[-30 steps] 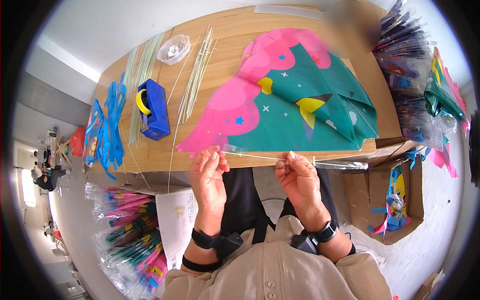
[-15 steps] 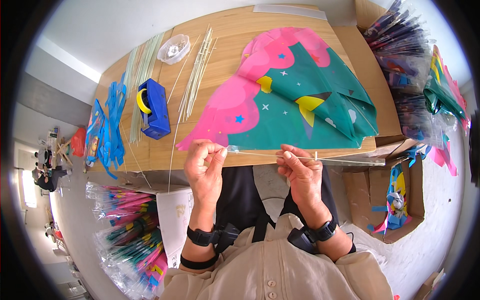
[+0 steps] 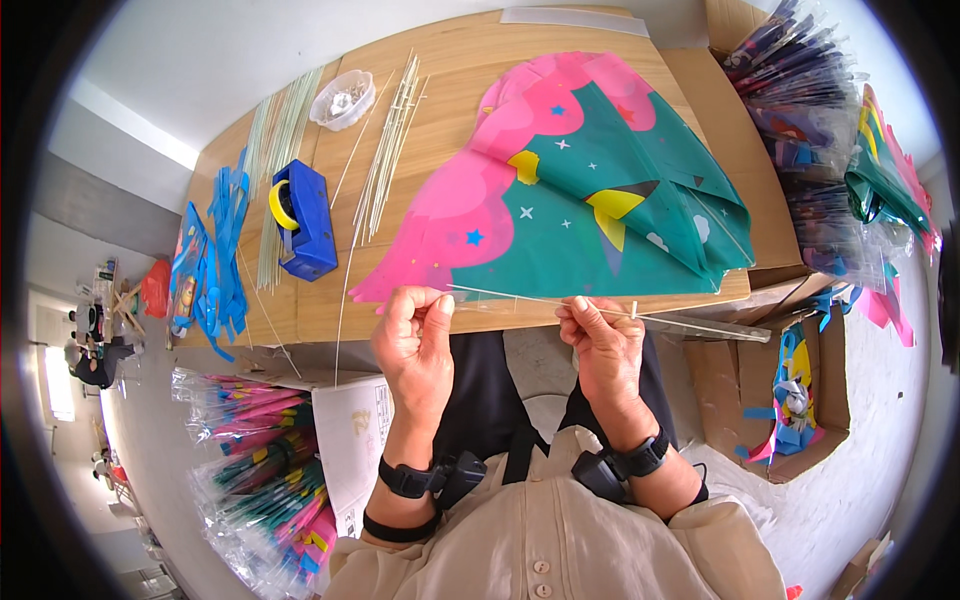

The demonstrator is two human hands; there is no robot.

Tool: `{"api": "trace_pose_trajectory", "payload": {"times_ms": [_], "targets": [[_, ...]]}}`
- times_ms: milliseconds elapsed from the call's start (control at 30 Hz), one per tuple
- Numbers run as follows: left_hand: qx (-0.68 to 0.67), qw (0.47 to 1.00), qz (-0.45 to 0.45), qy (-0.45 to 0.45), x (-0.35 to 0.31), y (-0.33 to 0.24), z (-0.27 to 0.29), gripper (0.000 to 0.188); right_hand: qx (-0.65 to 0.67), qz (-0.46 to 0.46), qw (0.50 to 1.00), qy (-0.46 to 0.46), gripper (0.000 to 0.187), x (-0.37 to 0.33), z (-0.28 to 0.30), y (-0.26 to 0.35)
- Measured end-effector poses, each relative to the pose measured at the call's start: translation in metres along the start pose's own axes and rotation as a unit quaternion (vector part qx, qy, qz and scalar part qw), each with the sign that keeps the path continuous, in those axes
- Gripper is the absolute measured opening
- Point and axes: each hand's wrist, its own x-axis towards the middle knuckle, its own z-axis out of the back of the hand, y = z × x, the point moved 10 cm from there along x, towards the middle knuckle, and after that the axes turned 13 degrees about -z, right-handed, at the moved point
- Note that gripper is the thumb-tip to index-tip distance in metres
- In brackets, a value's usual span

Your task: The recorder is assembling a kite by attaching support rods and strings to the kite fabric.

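A thin pale rod (image 3: 510,294) crosses in front of me, pinched between the thumb and forefinger of my right hand (image 3: 606,338). A small white fitting (image 3: 634,310) sits on the rod just right of those fingers. The rod's left end stands free beside the fingertips of my left hand (image 3: 416,335). My left thumb and forefinger are pressed together on a clear strip (image 3: 490,306), which is hard to see. Beyond both hands lies a folded pink and green printed plastic sheet (image 3: 590,215), its near edge along the table's front.
A blue tape dispenser (image 3: 308,220), blue strips (image 3: 228,240), a clear tub (image 3: 343,100) of small white parts and bundles of thin rods (image 3: 390,150) occupy the wooden table (image 3: 460,90). Bagged bundles (image 3: 265,480) stand lower left; an open carton (image 3: 720,385) is at right.
The rod's left end has come up out from the left fingers and lies apart from the clear strip. Both hands have shifted only slightly.
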Motion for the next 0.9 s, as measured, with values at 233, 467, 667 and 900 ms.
{"api": "trace_pose_trajectory", "payload": {"times_ms": [233, 467, 667, 900], "targets": [[0.007, 1.0, 0.005, -0.013, -0.001, 0.01, 0.002, 0.006, 0.041, -0.034, 0.998, 0.014, 0.019, -0.002, -0.003, -0.003], [0.027, 0.999, -0.007, -0.024, 0.0, 0.014, 0.004, 0.004, 0.061, -0.043, 0.996, 0.045, 0.018, -0.003, -0.007, -0.004], [-0.036, 0.999, 0.023, -0.021, -0.003, 0.02, 0.001, 0.005, 0.078, -0.051, 0.994, 0.063, 0.017, -0.003, -0.01, -0.005], [-0.05, 0.998, 0.035, -0.027, -0.002, 0.018, -0.001, 0.006, 0.088, -0.058, 0.992, 0.063, 0.016, -0.002, -0.009, -0.007]]}}
